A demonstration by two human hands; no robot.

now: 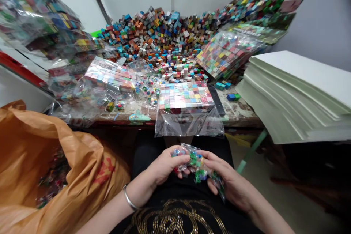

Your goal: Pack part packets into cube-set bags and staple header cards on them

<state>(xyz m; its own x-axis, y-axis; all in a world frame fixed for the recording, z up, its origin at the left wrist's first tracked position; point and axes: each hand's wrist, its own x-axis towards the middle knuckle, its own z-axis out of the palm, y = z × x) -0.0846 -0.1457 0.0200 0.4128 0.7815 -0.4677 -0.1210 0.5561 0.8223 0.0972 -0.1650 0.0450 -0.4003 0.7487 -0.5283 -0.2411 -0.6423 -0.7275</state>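
We hold the small bag (194, 159) of coloured pieces just on the near side of the wrapped block pack (186, 97), lower than it. Our left hand (166, 164) has its fingers clamped on the bag's left end, thumb over it; our right hand (226, 172) has its fingers curled around the right end, so the bag lies between both sets. Beyond the pack we see loose blocks (159, 36); left of it, an orange sack (87, 161); right, stacked pale sheets (290, 98).
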